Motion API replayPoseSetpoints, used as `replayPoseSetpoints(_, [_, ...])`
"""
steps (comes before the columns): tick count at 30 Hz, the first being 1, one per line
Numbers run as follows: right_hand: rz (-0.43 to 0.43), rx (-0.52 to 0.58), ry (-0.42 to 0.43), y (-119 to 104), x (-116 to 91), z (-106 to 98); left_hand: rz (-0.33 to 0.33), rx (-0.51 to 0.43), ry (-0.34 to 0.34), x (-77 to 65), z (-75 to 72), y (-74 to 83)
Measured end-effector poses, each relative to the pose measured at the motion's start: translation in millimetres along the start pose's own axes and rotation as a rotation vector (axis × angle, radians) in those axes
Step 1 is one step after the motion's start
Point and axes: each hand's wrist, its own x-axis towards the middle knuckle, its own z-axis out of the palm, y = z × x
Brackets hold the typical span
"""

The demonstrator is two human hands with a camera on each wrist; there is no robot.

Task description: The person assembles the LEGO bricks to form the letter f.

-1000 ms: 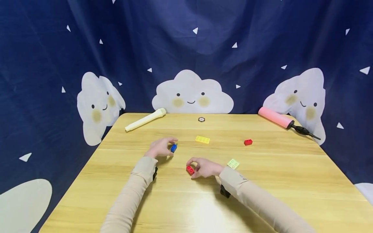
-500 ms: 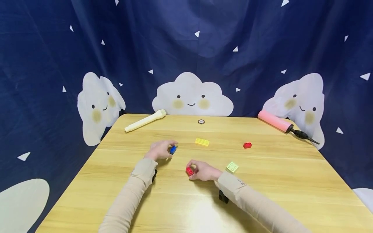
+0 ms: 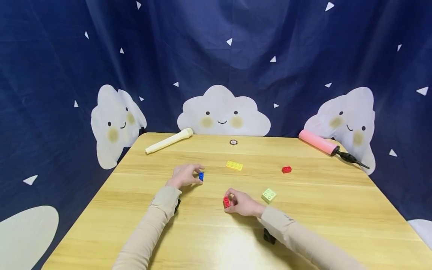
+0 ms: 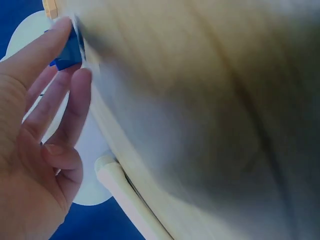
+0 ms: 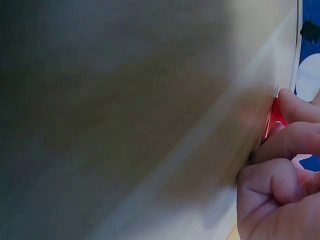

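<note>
Left of the table's middle, my left hand (image 3: 186, 175) pinches a small blue toy brick (image 3: 201, 176) between thumb and fingers. The left wrist view shows that blue brick (image 4: 69, 50) at the fingertips, partly covered by the thumb. Nearer the front, my right hand (image 3: 245, 203) pinches a red toy brick (image 3: 226, 202), its studs facing up. In the right wrist view only a strip of the red brick (image 5: 276, 116) shows past the curled fingers. The two bricks are apart, with bare wood between them.
A yellow brick (image 3: 234, 165) lies beyond the hands. A pale green brick (image 3: 269, 195) sits beside the right wrist, and a second red brick (image 3: 286, 170) farther right. Along the back are a cream microphone-shaped stick (image 3: 168, 141), a round chip (image 3: 233, 142) and a pink hand pump (image 3: 318, 142).
My right hand has shifted a little to the right with the red brick. Both held bricks have turned slightly, their long sides now pointing more straight away from me.
</note>
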Motion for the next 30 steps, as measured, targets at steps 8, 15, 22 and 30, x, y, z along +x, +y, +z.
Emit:
replayPoseSetpoints(8, [0.057,0.143,0.033,15.1,-17.1,-12.1,0.053,-0.027,0.061,-4.4,-4.8,21.5])
replayPoseSetpoints(15, [0.064,0.186,0.053,24.1,-28.9,-17.7,0.154,-0.078,0.069,-11.6,-3.2,54.1])
replayPoseSetpoints(22, [0.092,0.208,0.087,29.8,-39.3,-21.3,0.206,-0.091,0.066,-18.6,1.7,88.3])
replayPoseSetpoints(30, [0.094,0.244,0.102,35.7,-48.2,-27.2,0.278,-0.130,0.023,-20.9,9.5,117.8])
